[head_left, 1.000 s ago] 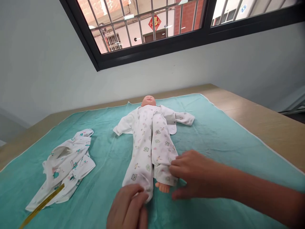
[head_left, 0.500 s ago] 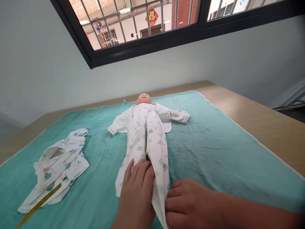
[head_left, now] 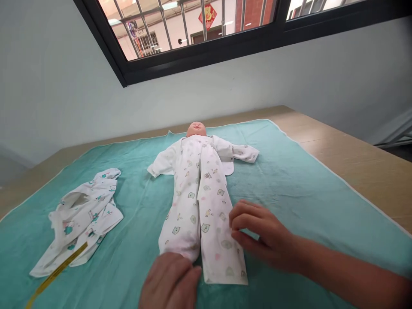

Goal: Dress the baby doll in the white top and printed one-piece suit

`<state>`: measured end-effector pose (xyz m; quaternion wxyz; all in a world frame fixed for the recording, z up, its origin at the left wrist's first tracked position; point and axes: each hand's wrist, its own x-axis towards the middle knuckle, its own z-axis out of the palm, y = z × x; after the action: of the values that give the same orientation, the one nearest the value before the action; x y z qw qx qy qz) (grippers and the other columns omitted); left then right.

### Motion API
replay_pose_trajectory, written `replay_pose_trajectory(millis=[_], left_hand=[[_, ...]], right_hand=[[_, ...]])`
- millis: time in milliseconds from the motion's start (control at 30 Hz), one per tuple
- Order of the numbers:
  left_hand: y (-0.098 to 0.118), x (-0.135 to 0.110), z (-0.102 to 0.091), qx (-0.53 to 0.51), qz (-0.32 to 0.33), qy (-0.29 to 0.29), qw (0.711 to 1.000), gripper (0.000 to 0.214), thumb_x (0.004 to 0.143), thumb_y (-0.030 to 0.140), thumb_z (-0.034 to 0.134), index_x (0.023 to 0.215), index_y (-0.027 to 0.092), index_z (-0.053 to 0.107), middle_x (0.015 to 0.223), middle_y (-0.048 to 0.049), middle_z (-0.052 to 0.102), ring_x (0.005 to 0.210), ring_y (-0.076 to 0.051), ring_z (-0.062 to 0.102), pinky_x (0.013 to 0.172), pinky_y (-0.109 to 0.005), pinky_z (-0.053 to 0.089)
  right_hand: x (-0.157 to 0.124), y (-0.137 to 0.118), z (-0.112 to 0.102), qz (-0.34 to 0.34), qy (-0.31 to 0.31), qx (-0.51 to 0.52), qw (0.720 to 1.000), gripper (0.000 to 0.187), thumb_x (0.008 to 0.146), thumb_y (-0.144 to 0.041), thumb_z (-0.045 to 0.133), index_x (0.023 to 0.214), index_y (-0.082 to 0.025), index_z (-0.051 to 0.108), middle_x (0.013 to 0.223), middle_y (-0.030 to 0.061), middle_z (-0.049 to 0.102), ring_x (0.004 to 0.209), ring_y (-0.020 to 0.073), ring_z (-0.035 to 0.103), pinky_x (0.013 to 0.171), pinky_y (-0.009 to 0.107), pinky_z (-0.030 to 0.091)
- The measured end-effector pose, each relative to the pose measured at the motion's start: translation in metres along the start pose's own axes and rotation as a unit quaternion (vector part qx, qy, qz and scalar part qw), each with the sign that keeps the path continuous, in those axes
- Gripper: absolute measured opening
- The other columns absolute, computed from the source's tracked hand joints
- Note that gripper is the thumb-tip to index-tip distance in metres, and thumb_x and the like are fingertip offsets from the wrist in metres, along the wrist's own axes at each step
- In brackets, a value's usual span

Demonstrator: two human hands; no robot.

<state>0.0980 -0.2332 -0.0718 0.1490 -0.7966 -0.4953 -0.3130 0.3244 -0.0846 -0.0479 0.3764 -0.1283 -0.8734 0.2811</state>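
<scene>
A baby doll (head_left: 196,128) lies on its back, head toward the wall, in a white long-sleeved top (head_left: 165,161). White baby trousers (head_left: 207,193) with green bear prints lie over its front, both legs stretched toward me. The right-hand leg lies flat, its hem showing. My left hand (head_left: 170,281) is at the lower end of the left-hand leg, fingers bent over the fabric; the hem there is hidden. Beside the right-hand leg hovers my right hand (head_left: 257,231), fingers curved and thumb apart, with nothing between them.
A turquoise cloth (head_left: 296,193) covers much of the wooden table (head_left: 350,159). At left lies a crumpled white printed baby garment (head_left: 83,214) with a yellow tape strip (head_left: 58,272) across it. Behind the table are a wall and a dark-framed window (head_left: 206,47).
My right hand has let go of the right-hand trouser leg and moved up and right. That leg now lies flat. My left hand has moved down to the left-hand leg's end.
</scene>
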Motion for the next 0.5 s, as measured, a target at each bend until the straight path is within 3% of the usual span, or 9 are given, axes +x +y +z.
replay_pose_trajectory(millis=[67,133,233,333,400,500], left_hand=[[-0.015,-0.009,-0.007,0.056,-0.052,-0.018,0.997,0.029,0.086,0.009,0.057,0.113,0.019,0.059,0.111,-0.0108,0.064,0.106,-0.022,0.061,0.088,-0.035,0.051],[-0.030,-0.016,-0.009,0.102,-0.092,-0.047,0.989,0.036,0.087,0.011,0.053,0.121,0.019,0.056,0.122,-0.0139,0.058,0.114,-0.026,0.056,0.090,-0.040,0.051],[-0.045,-0.015,-0.007,0.140,-0.117,-0.087,0.979,0.045,0.083,0.010,0.049,0.127,0.018,0.053,0.117,-0.0128,0.060,0.107,-0.026,0.058,0.086,-0.041,0.052],[-0.048,-0.001,-0.003,0.129,-0.122,-0.135,0.975,0.055,0.075,0.004,0.050,0.128,0.020,0.052,0.108,-0.0080,0.064,0.096,-0.023,0.061,0.082,-0.037,0.052],[-0.048,0.010,-0.003,0.128,-0.096,-0.127,0.979,0.054,0.072,0.001,0.048,0.122,0.020,0.055,0.098,-0.0060,0.066,0.087,-0.022,0.062,0.078,-0.036,0.051],[-0.045,0.020,-0.012,0.143,-0.047,-0.042,0.988,0.043,0.074,0.000,0.047,0.112,0.017,0.059,0.084,-0.0064,0.065,0.074,-0.021,0.060,0.069,-0.034,0.049]], right_hand=[[0.002,-0.006,0.008,-0.041,-0.038,-0.033,0.998,0.003,0.089,-0.017,0.056,0.092,-0.017,0.055,0.098,0.0078,0.064,0.093,0.0170,0.056,0.085,0.034,0.046],[0.003,-0.009,0.014,-0.075,-0.092,-0.061,0.991,0.015,0.088,-0.023,0.059,0.102,-0.017,0.057,0.114,0.0110,0.064,0.111,0.0208,0.055,0.100,0.041,0.041],[0.002,-0.012,0.020,-0.108,-0.183,-0.086,0.973,0.033,0.089,-0.035,0.059,0.116,-0.016,0.057,0.129,0.0116,0.060,0.129,0.0233,0.046,0.116,0.048,0.023],[-0.002,-0.014,0.025,-0.117,-0.239,-0.107,0.958,0.041,0.090,-0.038,0.056,0.126,-0.017,0.055,0.137,0.0103,0.055,0.138,0.0234,0.037,0.120,0.053,0.011],[-0.004,-0.015,0.026,-0.116,-0.248,-0.119,0.954,0.040,0.091,-0.034,0.055,0.127,-0.017,0.055,0.138,0.0093,0.055,0.139,0.0225,0.036,0.120,0.054,0.010],[-0.004,-0.014,0.025,-0.111,-0.235,-0.131,0.957,0.038,0.090,-0.027,0.055,0.127,-0.017,0.056,0.136,0.0092,0.057,0.137,0.0219,0.038,0.120,0.054,0.014]])
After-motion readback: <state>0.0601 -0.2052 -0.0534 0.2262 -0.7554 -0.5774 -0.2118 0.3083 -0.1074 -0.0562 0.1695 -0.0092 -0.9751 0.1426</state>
